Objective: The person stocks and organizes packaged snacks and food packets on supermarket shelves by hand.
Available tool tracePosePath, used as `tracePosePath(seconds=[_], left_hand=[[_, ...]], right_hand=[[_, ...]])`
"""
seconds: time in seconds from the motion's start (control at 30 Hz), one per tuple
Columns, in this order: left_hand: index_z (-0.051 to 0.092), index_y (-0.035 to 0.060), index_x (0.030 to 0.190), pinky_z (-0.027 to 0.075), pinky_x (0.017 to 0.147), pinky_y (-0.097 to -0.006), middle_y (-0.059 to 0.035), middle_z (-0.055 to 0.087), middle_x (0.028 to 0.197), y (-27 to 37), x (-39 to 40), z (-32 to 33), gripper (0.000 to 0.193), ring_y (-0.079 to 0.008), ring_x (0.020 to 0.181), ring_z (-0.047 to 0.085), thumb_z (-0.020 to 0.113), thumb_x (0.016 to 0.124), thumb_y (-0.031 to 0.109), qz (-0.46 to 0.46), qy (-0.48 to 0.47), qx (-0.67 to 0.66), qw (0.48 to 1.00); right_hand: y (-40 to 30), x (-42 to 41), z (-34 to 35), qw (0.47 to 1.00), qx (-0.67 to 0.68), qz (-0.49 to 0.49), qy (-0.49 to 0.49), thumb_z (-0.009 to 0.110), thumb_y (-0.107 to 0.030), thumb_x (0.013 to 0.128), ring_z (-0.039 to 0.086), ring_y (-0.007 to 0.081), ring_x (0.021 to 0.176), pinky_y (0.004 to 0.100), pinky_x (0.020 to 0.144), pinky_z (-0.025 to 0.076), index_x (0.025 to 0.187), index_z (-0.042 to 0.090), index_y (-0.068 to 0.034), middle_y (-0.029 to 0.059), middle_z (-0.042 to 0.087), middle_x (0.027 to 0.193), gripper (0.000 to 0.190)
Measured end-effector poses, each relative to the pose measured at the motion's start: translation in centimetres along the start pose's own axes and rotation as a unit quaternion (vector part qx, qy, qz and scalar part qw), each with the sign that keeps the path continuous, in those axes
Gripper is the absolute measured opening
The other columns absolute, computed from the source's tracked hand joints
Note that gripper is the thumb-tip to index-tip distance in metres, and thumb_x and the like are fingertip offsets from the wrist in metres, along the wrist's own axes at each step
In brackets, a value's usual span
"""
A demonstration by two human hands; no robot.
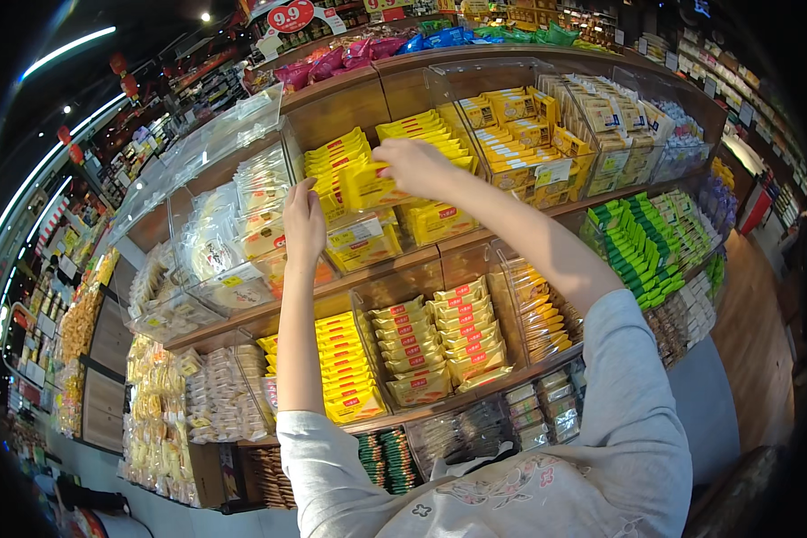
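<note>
My right hand (413, 167) grips a yellow snack packet (366, 187) by its upper right edge and holds it over the front of a clear plastic bin. Behind it, a row of yellow packets (336, 151) leans in that bin, and a second row (420, 124) stands to its right. My left hand (304, 218) is at the bin's left front, its fingertips beside the packets and close to the clear divider. Whether it pinches anything is hidden. A price label (355, 230) is fixed to the bin's front.
Clear-wrapped round snacks (212, 232) fill the bin to the left. Orange-yellow packets (511, 138) lie to the right. A lower shelf holds gold packets (471, 329), yellow packets (350, 370) and green packets (645, 249). A raised clear lid (202, 155) juts out at upper left.
</note>
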State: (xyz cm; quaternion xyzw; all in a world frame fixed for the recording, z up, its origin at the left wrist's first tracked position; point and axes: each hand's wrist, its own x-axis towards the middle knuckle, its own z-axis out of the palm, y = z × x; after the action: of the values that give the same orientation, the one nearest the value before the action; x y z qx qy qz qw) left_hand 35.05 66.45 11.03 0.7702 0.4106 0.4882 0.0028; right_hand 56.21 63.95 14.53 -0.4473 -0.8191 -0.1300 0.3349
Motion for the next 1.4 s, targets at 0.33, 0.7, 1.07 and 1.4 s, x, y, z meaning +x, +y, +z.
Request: tracePosePath(seconds=[0.33, 0.7, 1.07, 1.4], left_hand=[[0.05, 0.0008, 0.106, 0.04, 0.079, -0.037, -0.0171, 0.053, 0.099, 1.4, -0.8, 0.2, 0.026, -0.0324, 0.093, 0.049, 0.042, 0.082, 0.007, 0.054, -0.013, 0.059, 0.997], [0.05, 0.0072, 0.111, 0.023, 0.099, -0.0399, -0.006, 0.054, 0.11, 2.0, -0.3, 2.2, 0.03, -0.024, 0.11, 0.044, 0.043, 0.084, 0.018, 0.139, -0.024, 0.215, 0.966], [0.053, 0.0092, 0.106, 0.03, 0.095, -0.0385, -0.005, 0.055, 0.109, 1.5, 0.5, 3.1, 0.026, -0.0242, 0.11, 0.044, 0.045, 0.083, 0.015, 0.145, -0.098, 0.151, 0.973], [0.054, 0.0038, 0.098, 0.041, 0.072, -0.0371, -0.0129, 0.058, 0.09, 3.8, 1.4, 3.0, 0.022, -0.0299, 0.081, 0.055, 0.053, 0.077, 0.008, 0.043, 0.001, -0.021, 0.999]], right_hand=[[-3.0, 1.1, 6.2, 0.994, 0.094, -0.033, -0.05, 0.052, -0.011, 0.073, 0.054, 0.0296, 0.086, 0.0373, 0.073, 0.045, 0.084, 0.058, 0.0, 0.0147, 0.054, 0.09, 0.016], [3.7, -4.5, -2.7, 0.999, -0.026, 0.015, -0.013, 0.055, -0.015, 0.074, 0.05, 0.0278, 0.094, 0.0352, 0.08, 0.042, 0.095, 0.056, -0.003, 0.0107, 0.052, 0.096, 0.024], [6.1, -5.0, -2.2, 0.99, -0.095, -0.009, -0.102, 0.06, -0.018, 0.072, 0.053, 0.0241, 0.089, 0.0367, 0.074, 0.041, 0.085, 0.059, -0.008, 0.0075, 0.055, 0.085, 0.017], [7.3, -3.5, -1.9, 0.983, -0.128, 0.129, -0.02, 0.065, -0.025, 0.069, 0.057, 0.0293, 0.077, 0.0412, 0.066, 0.044, 0.083, 0.058, -0.004, 0.0125, 0.057, 0.082, 0.026]])
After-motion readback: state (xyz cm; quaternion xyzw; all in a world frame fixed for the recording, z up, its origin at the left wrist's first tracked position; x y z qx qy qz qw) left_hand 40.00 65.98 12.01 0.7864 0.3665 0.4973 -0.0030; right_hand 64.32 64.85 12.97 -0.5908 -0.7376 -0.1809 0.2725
